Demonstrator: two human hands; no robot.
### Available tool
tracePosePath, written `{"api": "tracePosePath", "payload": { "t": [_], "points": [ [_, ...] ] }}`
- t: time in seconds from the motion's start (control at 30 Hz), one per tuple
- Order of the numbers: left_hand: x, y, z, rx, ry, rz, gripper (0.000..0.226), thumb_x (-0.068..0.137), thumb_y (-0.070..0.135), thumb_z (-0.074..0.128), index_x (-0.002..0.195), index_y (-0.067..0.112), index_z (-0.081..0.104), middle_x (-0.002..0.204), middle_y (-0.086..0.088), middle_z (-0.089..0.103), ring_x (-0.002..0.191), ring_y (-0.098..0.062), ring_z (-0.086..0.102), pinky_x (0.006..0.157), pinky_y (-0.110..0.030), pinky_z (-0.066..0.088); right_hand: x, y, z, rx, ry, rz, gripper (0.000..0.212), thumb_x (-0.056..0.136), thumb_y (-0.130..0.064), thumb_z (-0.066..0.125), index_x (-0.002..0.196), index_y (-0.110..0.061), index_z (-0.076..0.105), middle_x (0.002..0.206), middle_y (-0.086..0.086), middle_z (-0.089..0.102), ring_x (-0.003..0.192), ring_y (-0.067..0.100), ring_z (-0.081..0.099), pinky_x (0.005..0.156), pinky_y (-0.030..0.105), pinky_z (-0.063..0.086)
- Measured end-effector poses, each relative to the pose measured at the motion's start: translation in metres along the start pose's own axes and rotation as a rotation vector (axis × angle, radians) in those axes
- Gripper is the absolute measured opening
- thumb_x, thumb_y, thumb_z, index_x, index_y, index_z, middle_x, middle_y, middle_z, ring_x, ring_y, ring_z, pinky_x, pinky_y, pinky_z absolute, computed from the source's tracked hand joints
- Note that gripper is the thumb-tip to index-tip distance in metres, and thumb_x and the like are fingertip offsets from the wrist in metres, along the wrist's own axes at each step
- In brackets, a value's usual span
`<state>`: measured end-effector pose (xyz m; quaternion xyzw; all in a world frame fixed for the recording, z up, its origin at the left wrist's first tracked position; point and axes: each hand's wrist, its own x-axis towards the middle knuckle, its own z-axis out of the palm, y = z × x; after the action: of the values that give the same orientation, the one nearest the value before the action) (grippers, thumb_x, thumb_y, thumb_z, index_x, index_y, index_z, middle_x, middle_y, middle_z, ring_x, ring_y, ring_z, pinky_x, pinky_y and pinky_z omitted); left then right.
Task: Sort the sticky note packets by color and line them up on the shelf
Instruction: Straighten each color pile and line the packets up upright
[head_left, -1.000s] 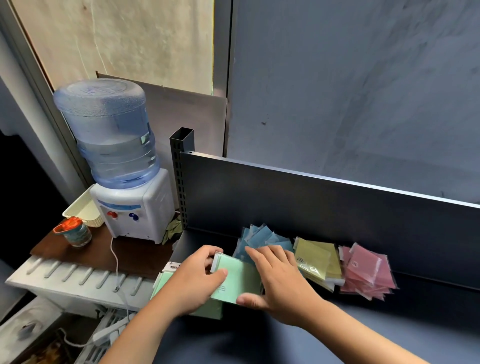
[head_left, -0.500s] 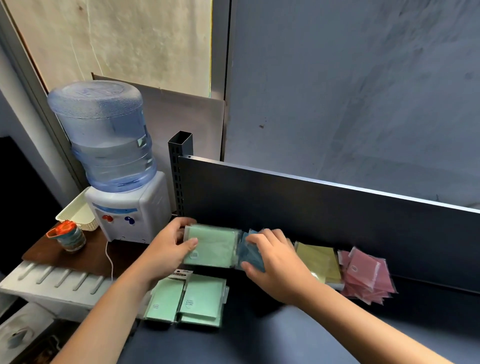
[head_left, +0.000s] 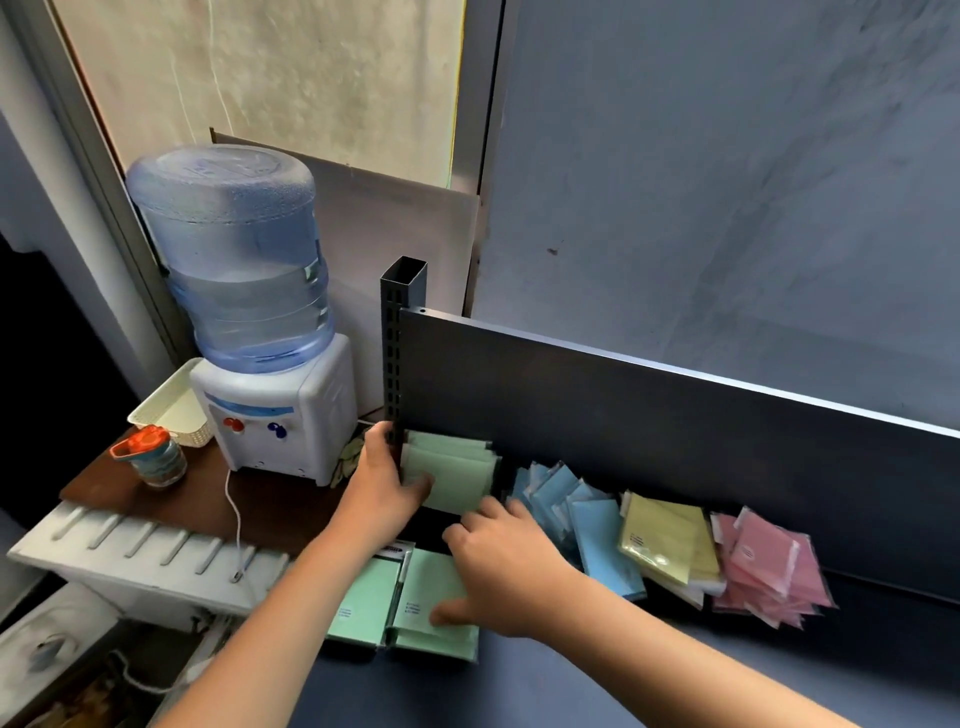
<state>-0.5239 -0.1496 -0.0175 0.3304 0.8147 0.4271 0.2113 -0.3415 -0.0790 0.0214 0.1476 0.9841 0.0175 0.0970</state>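
Dark shelf (head_left: 597, 670) with a back panel (head_left: 675, 431), beside a water dispenser (head_left: 270, 364) at left. Left hand (head_left: 382, 483) grips the green stack (head_left: 452, 475) upright against the panel at the shelf's left end. Right hand (head_left: 506, 571), fingers loosely spread and gripping nothing, rests on flat green packets (head_left: 415, 603) near the front edge. Rightward along the panel lean blue (head_left: 576, 514), yellow (head_left: 670, 540) and pink (head_left: 769, 566) rows. Risks, as judged — the green stack may topple or slide off the open end if released; the fanned blue row, just beside the right hand, may be knocked flat.
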Motion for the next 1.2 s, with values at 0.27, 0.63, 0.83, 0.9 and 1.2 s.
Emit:
{"api": "tracePosePath", "payload": {
  "t": [0.27, 0.63, 0.83, 0.9, 1.2],
  "points": [
    [-0.026, -0.019, -0.021, 0.107, -0.004, 0.0, 0.053, 0.089, 0.035, 0.069, 0.136, 0.024, 0.046, 0.125, 0.004, 0.049, 0.12, -0.017, 0.053, 0.102, -0.039, 0.049, 0.018, -0.013, -0.018, 0.112, -0.241, 0.101, 0.06, 0.076, -0.069, 0.08, 0.088, -0.013, 0.064, 0.087, 0.004, 0.066, 0.094, 0.03, 0.052, 0.102, 0.048, 0.04],
    [-0.077, -0.055, -0.017, 0.166, 0.014, 0.089, 0.031, 0.095, 0.029, 0.065, 0.126, 0.029, 0.058, 0.117, 0.013, 0.048, 0.118, -0.011, 0.05, 0.098, -0.025, 0.039, 0.034, -0.023, -0.037, 0.069, -0.445, 0.104, 0.063, 0.072, -0.073, 0.08, 0.069, -0.017, 0.051, 0.081, 0.002, 0.053, 0.104, 0.033, 0.045, 0.104, 0.05, 0.034],
    [-0.09, -0.059, -0.001, 0.291, -0.042, 0.098, 0.057, 0.089, 0.059, 0.031, 0.128, 0.035, 0.063, 0.125, 0.011, 0.036, 0.121, -0.019, 0.038, 0.105, -0.032, 0.037, 0.029, -0.033, -0.032, 0.108, -0.397, 0.067, 0.051, 0.078, -0.057, 0.082, 0.085, -0.014, 0.054, 0.081, 0.0, 0.051, 0.098, 0.033, 0.045, 0.098, 0.05, 0.036],
    [-0.085, -0.056, 0.001, 0.305, -0.06, 0.092, 0.064, 0.084, 0.062, 0.02, 0.125, 0.04, 0.065, 0.128, 0.011, 0.036, 0.124, -0.02, 0.035, 0.105, -0.033, 0.038, 0.028, -0.033, -0.035, 0.132, -0.422, 0.09, 0.057, 0.079, -0.057, 0.082, 0.102, -0.011, 0.058, 0.089, 0.001, 0.053, 0.101, 0.034, 0.05, 0.102, 0.05, 0.036],
    [-0.066, -0.038, -0.006, 0.335, -0.2, 0.025, 0.068, 0.085, 0.059, 0.024, 0.151, 0.049, 0.039, 0.119, 0.016, 0.025, 0.122, -0.018, 0.026, 0.111, -0.035, 0.034, 0.024, -0.036, -0.039, 0.125, -0.481, 0.094, 0.054, 0.081, -0.06, 0.08, 0.091, -0.012, 0.057, 0.088, 0.004, 0.053, 0.108, 0.036, 0.048, 0.11, 0.055, 0.032]
  ]
}}
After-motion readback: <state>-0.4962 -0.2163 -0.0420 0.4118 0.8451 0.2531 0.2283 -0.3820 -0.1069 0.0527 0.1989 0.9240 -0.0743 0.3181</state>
